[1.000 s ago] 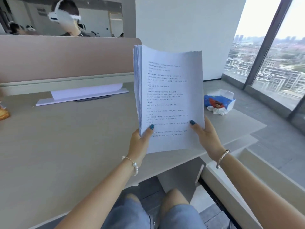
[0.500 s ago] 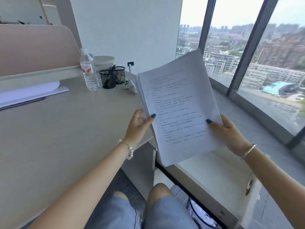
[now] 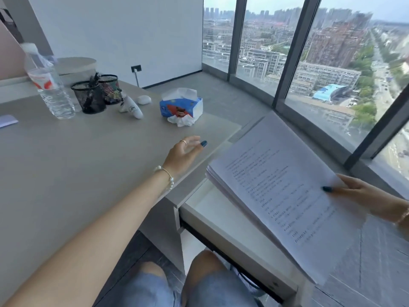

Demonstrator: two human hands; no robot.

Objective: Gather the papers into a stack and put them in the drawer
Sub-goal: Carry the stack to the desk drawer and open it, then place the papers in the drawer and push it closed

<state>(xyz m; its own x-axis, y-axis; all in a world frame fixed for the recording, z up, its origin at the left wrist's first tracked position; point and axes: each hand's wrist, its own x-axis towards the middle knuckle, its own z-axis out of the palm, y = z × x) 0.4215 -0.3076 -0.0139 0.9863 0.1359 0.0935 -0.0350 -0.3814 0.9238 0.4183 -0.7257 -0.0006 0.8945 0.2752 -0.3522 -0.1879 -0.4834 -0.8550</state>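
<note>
Right hand [image 3: 363,193], right edge of frame, grips the stack of papers [image 3: 281,191] alone: thumb with dark-painted nail pressed on the top printed sheet near the stack's right edge, remaining fingers hidden under the sheets. Stack is tilted, far corner raised toward the window, near corner dipping toward lower right; sheet edges fan slightly along the left side. It hangs in the air above the open drawer [image 3: 223,220], which is pulled out from under the desk [image 3: 66,173] at lower centre; the white drawer interior shows to the left of the stack, the rest is covered by the paper. No contact visible between stack and drawer. Left hand [image 3: 183,154], centre of frame, is loose and unclenched, fingers spread and slightly curled, holding nothing; it hovers over the desk's right edge, well apart from the papers. Ring on one finger, pearl bracelet at the wrist. Upper left of frame on the desk: water bottle [image 3: 48,83], two black mesh pen cups [image 3: 97,94], a blue tissue box [image 3: 181,106] with a crumpled tissue touching its front. Knees in denim shorts at bottom centre.
</note>
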